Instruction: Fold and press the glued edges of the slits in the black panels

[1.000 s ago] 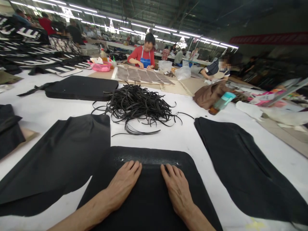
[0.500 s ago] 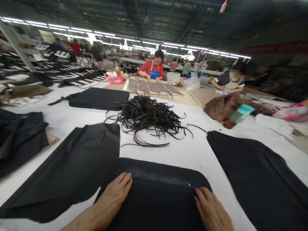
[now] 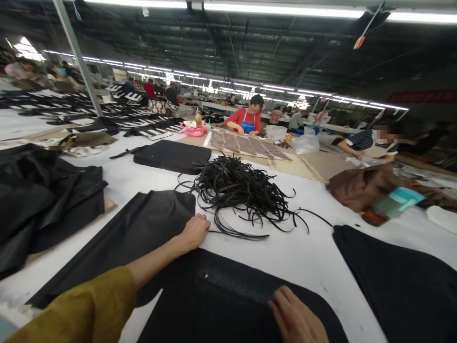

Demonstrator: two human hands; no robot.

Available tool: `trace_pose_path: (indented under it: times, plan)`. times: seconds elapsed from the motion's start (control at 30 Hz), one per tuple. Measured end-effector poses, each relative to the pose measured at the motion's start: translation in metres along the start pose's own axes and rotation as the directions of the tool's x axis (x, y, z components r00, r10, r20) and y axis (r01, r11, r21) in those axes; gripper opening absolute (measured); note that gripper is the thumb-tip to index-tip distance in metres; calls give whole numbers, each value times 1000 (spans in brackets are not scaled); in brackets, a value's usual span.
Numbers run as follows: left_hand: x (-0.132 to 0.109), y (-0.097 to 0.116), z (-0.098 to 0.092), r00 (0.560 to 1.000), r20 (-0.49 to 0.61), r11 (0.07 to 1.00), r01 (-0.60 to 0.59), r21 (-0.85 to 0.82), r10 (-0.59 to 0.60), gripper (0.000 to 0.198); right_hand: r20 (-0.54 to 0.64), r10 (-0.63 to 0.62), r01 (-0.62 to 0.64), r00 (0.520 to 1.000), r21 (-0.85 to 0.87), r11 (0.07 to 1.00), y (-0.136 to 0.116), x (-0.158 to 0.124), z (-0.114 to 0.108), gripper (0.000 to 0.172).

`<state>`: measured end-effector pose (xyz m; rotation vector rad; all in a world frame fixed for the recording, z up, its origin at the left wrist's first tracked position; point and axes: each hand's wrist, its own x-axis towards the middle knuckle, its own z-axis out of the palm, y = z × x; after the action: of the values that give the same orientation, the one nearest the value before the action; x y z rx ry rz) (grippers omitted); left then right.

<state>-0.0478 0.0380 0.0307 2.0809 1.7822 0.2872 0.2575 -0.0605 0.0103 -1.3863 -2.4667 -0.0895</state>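
A black sheet-like panel [image 3: 228, 309], perhaps leather, lies in front of me with a greyish band along its far part. My right hand [image 3: 296, 314] is on that panel, its fingers curled together at the band. Stretched forward past the panel's far left corner, my left hand [image 3: 195, 231] has its fingers closed at the near left end of a few thin black strips [image 3: 243, 233]. These strips trail from a tangled pile of black strips [image 3: 243, 186]. Another black panel [image 3: 143, 238] lies under my left forearm.
Stacked black panels [image 3: 400, 281] lie at right, a crumpled black pile [image 3: 46, 195] at left. A black padded slab [image 3: 171, 156] sits behind. Brown cloth [image 3: 360, 186] and a teal-lidded container [image 3: 396, 205] stand at right. Two co-workers, one in red [image 3: 233, 118], work across the white table [image 3: 307, 267].
My left hand has left the panel and reached forward to the strip ends. The right hand stays at the panel's band, its fingers more curled. The view has tilted up and shifted left.
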Motion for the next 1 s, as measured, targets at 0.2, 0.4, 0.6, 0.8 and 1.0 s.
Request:
trace_pose_path:
  times: [0.2, 0.4, 0.6, 0.8, 1.0]
  plan:
    - [-23, 16, 11, 965, 263, 934, 102, -341, -10, 17, 20, 44, -47, 999, 210, 977, -44, 61, 3, 24]
    - [-38, 23, 6, 943, 332, 817, 210, -537, -24, 18, 187, -129, 103, 974, 144, 984, -53, 114, 28, 34]
    - [-47, 12, -1, 960, 258, 718, 253, -649, -105, 14, 220, 118, -93, 968, -118, 989, 7, 124, 31, 24]
    - [-48, 12, 9, 958, 219, 495, 283, -821, -185, 24, 225, 224, -172, 948, -230, 958, 33, 103, 12, 32]
    - [-64, 16, 12, 946, 268, 260, 310, -915, -183, 29, 234, 252, -300, 939, 203, 932, 33, 49, -1, 30]
